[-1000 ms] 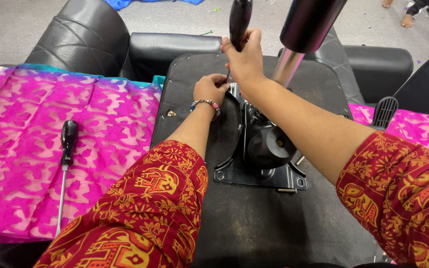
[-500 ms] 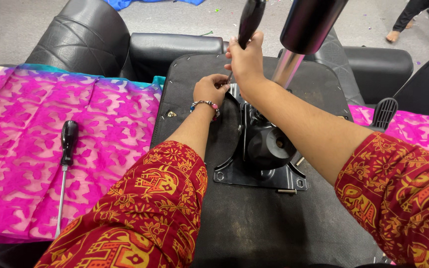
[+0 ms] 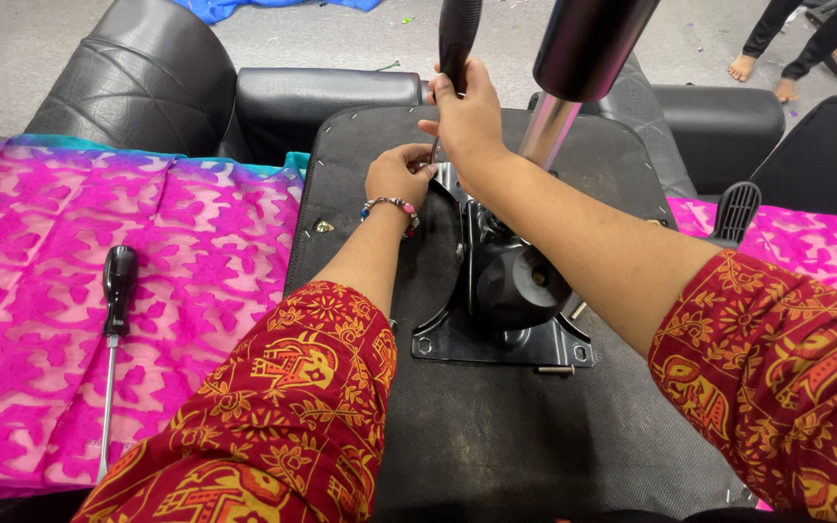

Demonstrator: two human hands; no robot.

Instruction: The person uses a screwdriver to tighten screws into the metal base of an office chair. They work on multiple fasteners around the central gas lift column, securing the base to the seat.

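the right hand (image 3: 472, 116) gripped a black-handled screwdriver (image 3: 457, 39) upright at the far edge of the metal mounting plate (image 3: 496, 291) on the upturned seat base (image 3: 496, 446) — left hand (image 3: 399, 174) pinched beside its tip — the screw apparently not yet fully driven.

Mounted at the middle of the upturned chair seat (image 3: 496, 426): the metal mechanism plate (image 3: 501, 320), gas cylinder (image 3: 573, 68) rising behind it. Left of the seat, on the cloth (image 3: 70, 291): a spare screwdriver (image 3: 113, 329). Beyond the plate's far-left corner: both hands, right (image 3: 467, 121) above left (image 3: 397, 174), on another screwdriver (image 3: 457, 34).
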